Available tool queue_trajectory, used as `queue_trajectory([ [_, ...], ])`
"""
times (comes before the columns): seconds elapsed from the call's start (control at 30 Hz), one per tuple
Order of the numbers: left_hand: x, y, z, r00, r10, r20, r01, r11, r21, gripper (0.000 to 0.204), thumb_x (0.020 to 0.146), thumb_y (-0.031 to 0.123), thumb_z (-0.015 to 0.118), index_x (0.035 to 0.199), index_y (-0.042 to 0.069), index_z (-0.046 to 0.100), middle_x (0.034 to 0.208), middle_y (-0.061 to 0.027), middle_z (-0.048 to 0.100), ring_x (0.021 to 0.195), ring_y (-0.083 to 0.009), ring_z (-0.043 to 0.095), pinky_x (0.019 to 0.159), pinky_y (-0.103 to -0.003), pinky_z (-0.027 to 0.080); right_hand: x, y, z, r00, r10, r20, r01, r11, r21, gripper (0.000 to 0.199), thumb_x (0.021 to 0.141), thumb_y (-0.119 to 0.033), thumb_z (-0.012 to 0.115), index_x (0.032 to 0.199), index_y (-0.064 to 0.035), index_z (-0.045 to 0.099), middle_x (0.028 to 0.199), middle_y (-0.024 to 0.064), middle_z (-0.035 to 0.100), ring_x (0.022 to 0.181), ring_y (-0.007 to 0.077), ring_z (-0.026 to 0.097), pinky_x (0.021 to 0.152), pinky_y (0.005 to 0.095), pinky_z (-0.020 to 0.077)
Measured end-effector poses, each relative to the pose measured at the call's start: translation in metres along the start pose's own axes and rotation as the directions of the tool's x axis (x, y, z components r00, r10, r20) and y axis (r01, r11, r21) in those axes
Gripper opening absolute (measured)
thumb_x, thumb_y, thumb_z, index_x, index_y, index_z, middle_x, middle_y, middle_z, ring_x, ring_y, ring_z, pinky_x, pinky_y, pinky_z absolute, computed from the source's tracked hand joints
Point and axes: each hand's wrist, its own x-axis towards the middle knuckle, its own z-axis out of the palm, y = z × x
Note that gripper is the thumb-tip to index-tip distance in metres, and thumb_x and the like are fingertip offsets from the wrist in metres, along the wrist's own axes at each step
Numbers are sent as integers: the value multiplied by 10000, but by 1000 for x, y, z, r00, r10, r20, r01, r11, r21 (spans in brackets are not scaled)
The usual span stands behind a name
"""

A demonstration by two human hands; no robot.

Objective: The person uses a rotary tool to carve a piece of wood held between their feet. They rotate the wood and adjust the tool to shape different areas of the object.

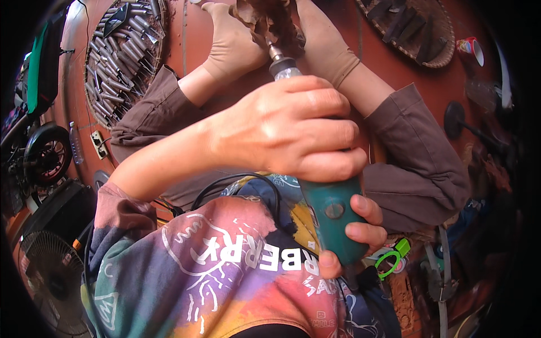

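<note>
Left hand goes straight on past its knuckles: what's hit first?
Likely the brown right trouser leg; the left hand, gripping the green tool, may pass above it, since depth is unclear.

A green power tool [339, 231] points toward brown carved wood [266, 21].

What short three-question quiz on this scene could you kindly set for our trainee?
1. True or false: the left hand holds the power tool nearer its tip than the right hand does.
2. Pick one: the power tool's body is a) white, b) green, c) yellow.
3. What flanks the brown piece at the tool's tip on both sides?

Key: 1. True. 2. b. 3. A pair of tan-socked feet.
</note>
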Motion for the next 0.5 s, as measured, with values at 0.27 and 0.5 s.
queue_trajectory([
  [0.27,16,9,27,983,-163,-89,172,978,118,220,688,221,636,899,162,615,805,1,526,792,-169,589,653,-291,479,2,11,-35,998,-3,-67,5,1000,26,434,794,-256,702,1159,-122,510,1320,207,523,1124,390,577,985,506,490],
  [0.5,19,3,30,972,-224,-73,233,961,147,171,737,215,623,904,178,608,860,17,583,850,-175,612,716,-312,502,20,18,-44,988,62,-145,-46,992,114,451,785,-305,674,1165,-132,503,1338,204,518,1113,368,569,995,495,467],
])
